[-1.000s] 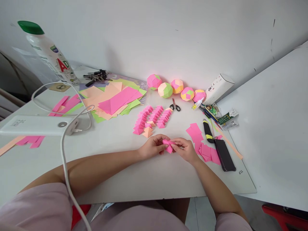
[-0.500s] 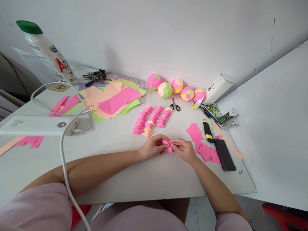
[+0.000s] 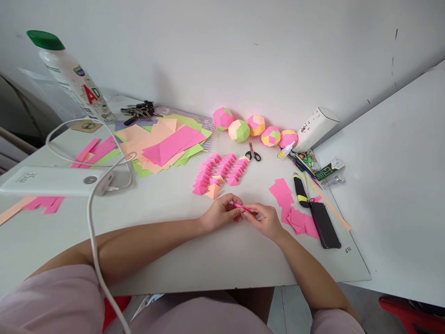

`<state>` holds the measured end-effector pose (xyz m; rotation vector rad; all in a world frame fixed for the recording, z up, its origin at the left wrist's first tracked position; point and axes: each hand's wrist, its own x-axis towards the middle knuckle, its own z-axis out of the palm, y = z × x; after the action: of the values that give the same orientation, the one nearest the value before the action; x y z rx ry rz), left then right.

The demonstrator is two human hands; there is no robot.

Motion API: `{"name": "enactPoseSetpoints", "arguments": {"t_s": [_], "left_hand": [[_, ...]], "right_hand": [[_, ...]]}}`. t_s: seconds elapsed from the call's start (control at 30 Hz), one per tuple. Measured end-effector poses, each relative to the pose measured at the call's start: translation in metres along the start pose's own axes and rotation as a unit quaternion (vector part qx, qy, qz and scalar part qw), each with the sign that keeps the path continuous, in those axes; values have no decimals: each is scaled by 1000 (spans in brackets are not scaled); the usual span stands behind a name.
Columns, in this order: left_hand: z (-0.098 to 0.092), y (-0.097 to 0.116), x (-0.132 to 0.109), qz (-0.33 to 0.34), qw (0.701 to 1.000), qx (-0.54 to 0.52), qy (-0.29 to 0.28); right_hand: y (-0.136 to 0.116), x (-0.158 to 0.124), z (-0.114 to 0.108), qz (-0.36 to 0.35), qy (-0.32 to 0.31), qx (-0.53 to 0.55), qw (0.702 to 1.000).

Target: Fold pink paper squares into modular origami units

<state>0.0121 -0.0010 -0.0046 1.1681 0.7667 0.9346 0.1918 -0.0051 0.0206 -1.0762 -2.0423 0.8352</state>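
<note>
"Paper first: where is the small folded pink paper piece [image 3: 242, 207]?"

"Between the left hand [image 3: 221, 213] and the right hand [image 3: 267, 220], each pinching one end with thumb and fingers. It sits over the flat white surface [image 3: 167, 260], well in from the near edge and closer to the near right corner than to the left side. Whether the hands rest on it, I can't tell."

"How would it handle?"

"Almost weightless, I'd judge, and springy rather than soft, stiffer where it is doubled. Slipping seems a small worry; a stray crease is likelier."

"And the grip?"

"Light, on the folded ends, as the hands have it. Squeezing the middle could mark it. It shows nearly edge-on, so the exact folds are hidden."

"What about the rows of pink folded-paper peaks [image 3: 225, 165], farther from the near edge?"

"They look hollow, so I'd lift each by its base and spare the tips. The loose flat pink paper rectangles [image 3: 297, 219], toward the right edge, look limper; I'd take those by a corner."
</note>
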Motion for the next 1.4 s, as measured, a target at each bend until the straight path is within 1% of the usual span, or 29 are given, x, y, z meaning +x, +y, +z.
{"name": "enactPoseSetpoints", "arguments": {"t_s": [0.1,0.27,0.37,0.73,0.8,0.97,1.2,1.3,1.4], "left_hand": [[0,4,-1,19,999,35,0],[0,10,-4,-21,997,70,-15],[0,10,-5,-21,998,58,-11],[0,7,-3,19,1000,14,-16],[0,8,-4,18,1000,16,-20],[0,9,-6,-14,998,47,-46],[-1,9,-7,-10,997,50,-54],[-1,8,-6,-11,997,50,-51],[-1,8,-5,-20,997,54,-46]], "right_hand": [[1,0,0,3,0,-1,1000],[-1,1,-1,23,-6,9,1000],[-1,0,-1,43,-12,26,999],[0,1,-2,122,-32,100,987],[-1,1,-2,118,-32,101,987],[-4,2,-3,93,-38,76,992],[-4,1,-5,104,-46,66,991],[-3,2,-4,110,-42,86,989],[-2,2,-3,136,-51,137,980]]}}
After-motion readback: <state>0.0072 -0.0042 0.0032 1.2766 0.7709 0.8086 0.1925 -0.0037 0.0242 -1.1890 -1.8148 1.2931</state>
